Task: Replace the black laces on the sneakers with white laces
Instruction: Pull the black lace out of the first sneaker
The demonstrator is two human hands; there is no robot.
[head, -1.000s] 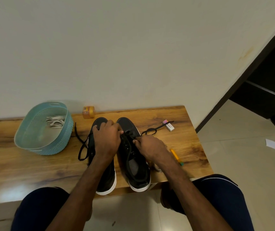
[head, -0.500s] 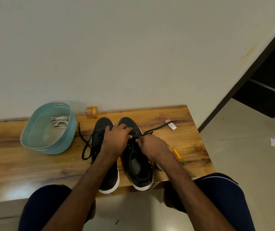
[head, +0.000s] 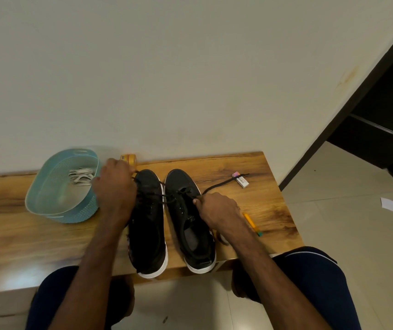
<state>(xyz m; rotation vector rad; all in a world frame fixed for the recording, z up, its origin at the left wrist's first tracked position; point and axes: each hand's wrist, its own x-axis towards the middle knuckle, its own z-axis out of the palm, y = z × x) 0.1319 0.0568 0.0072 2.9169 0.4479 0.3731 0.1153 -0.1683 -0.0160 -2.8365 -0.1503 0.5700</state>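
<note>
Two black sneakers with white soles stand side by side on the wooden bench, the left sneaker (head: 148,225) and the right sneaker (head: 190,222). A black lace (head: 224,184) runs from the right sneaker's eyelets out to the right, across the bench. My right hand (head: 217,210) pinches this lace beside the right sneaker. My left hand (head: 115,186) is raised over the left sneaker's toe end and grips a black lace end stretched across both shoes. White laces (head: 81,176) lie in a teal basket (head: 47,201) to the left.
A small yellow jar (head: 130,159) stands by the wall behind the sneakers. A white eraser (head: 240,179) and a yellow pencil (head: 251,222) lie on the bench (head: 250,165) to the right. The bench ends near my knees; tiled floor lies beyond.
My left hand has moved up and to the left, away from the right sneaker, drawing a black lace taut across both shoes. My right hand stays by the right sneaker.
</note>
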